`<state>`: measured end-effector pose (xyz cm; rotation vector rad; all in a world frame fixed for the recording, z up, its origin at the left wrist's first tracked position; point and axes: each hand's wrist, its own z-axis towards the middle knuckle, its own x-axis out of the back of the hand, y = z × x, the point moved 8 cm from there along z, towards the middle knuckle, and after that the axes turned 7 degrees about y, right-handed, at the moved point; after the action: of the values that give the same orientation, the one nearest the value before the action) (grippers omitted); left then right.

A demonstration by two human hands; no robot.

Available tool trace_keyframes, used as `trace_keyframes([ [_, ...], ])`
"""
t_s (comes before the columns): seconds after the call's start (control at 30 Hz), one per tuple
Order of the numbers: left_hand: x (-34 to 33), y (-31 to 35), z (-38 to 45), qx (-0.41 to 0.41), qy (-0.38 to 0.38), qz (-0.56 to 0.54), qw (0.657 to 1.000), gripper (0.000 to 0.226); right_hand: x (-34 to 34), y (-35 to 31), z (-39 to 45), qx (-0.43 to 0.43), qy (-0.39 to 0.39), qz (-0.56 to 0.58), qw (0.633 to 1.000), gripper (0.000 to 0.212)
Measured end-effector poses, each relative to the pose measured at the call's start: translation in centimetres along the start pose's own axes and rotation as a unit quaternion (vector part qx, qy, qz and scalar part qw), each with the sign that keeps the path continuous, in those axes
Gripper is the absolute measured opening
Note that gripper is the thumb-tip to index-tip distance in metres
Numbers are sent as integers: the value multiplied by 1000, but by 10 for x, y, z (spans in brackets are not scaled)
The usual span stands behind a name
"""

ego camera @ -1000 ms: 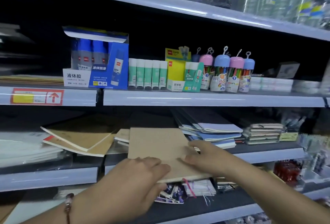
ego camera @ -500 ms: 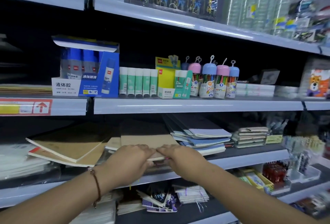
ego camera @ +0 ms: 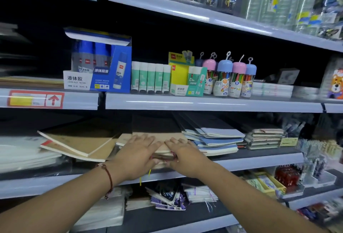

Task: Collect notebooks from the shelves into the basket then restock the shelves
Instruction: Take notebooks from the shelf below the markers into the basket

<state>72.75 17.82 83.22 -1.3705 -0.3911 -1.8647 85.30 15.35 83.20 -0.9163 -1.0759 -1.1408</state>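
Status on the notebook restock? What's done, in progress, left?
Done: brown notebooks already lie on the middle shelf, so this looks like the restock phase.
In hand: left hand and right hand press on that stack, its front edge at the shelf lip.
Left: the tilted notebooks beside it look untidy. No basket in view, so the remaining count is unknown.

Stationery shop: tiered shelves (ego camera: 204,102) of glue sticks (ego camera: 150,78), notebooks (ego camera: 219,136), price tag (ego camera: 35,99).

Hands (ego camera: 163,154) hide the brown notebooks' (ego camera: 161,136) front edge
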Motion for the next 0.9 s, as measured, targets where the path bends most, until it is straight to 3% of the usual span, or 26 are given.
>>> trace_keyframes([
  [0.1, 2, -7, -36, 9, 81, 13, 997, 71, 3, -13, -16, 20, 89, -8, 996, 62],
  [0.17, -9, -14, -71, 17, 96, -9, 995, 66, 1, -36, -35, 88, 143, 8, 986, 53],
  [0.27, -38, -26, -137, 39, 71, -32, 996, 66, -34, -79, -61, 203, 128, 5, 971, 46],
  [0.43, -123, -61, -269, 181, -107, -46, 977, 72, -137, -133, -79, 212, -52, 103, 970, 56],
  [0.63, -167, -78, -422, 284, -232, -92, 926, 73, -263, -210, -104, 214, -210, 120, 946, 63],
  [0.9, -183, -128, -587, 340, -297, -97, 887, 70, -347, -325, -147, 180, -318, 106, 925, 75],
])
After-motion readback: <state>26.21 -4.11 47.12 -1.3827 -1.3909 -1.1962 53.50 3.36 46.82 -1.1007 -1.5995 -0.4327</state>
